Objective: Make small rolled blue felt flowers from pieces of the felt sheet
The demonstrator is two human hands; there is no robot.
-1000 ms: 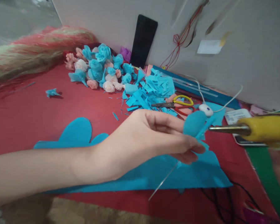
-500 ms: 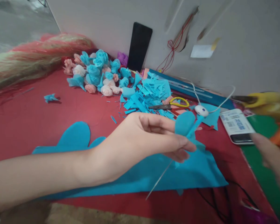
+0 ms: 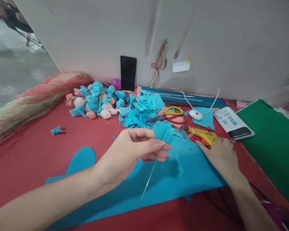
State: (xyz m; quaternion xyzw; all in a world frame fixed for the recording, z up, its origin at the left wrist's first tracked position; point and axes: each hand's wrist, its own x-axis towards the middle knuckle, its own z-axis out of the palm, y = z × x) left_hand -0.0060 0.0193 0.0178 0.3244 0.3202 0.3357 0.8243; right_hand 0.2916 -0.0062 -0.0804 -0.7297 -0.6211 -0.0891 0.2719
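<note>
Left grip [image 3: 137, 147] pinching blue petal [image 3: 161, 130], apart from right grip [image 3: 223, 157] at glue gun [image 3: 204, 136], hold unclear, near tabletop edge [image 3: 249, 160].

Dim, flat light lay over the red surface [image 3: 36, 160], and there it was, a soft shadow on the blue sheet [image 3: 178, 189] below the left hand [image 3: 135, 148]! The grey wall [image 3: 93, 32] darkened toward the upper right, fine detail smeared, the outer edges stretched.

The petal [image 3: 160, 130] is blue, the glue gun [image 3: 204, 136] is yellow, and the scissors handles [image 3: 170, 114] are yellow and red.
</note>
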